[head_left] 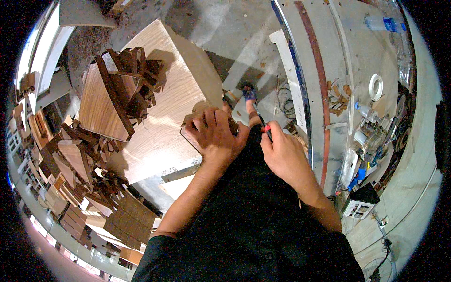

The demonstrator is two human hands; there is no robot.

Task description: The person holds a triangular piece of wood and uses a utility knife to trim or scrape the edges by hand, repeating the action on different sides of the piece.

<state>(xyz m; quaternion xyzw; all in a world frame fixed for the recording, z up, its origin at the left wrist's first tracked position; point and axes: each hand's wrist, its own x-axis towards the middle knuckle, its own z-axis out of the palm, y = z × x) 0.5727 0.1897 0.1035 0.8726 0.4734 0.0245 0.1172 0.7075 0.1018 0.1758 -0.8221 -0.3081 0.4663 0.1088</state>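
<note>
Both arms were bare from the short sleeves down, nothing on the wrists, no gloves, no watch or rings that I could make out. The left hand (217,135) and the right hand (283,152) were uncovered too. The person wore a plain black short-sleeved shirt (253,225), dark enough that folds barely showed, with what looked like a small dark button near the bottom edge of the view. One foot showed way down below in a blue open sandal (248,94).
</note>
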